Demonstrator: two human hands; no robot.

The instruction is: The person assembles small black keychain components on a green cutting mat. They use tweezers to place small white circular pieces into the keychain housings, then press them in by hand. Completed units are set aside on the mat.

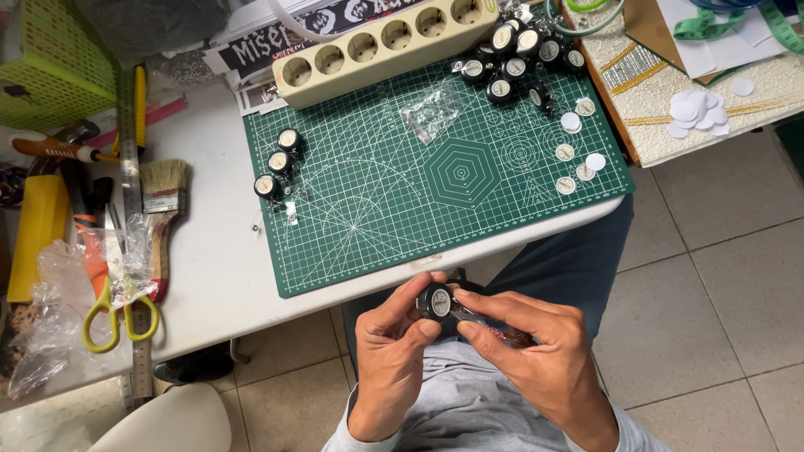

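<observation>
I hold a small round black dial point(437, 302) over my lap, my left hand point(392, 360) pinching its rim while my right hand point(536, 351) grips a thin tool point(479, 318) against its side. I judge it best to keep the dial steady and press lightly. Beyond, three finished-looking dials point(278, 162) sit on the green mat point(402, 201) on the desk point(209, 276), with a heap point(519, 54) farther off.
</observation>
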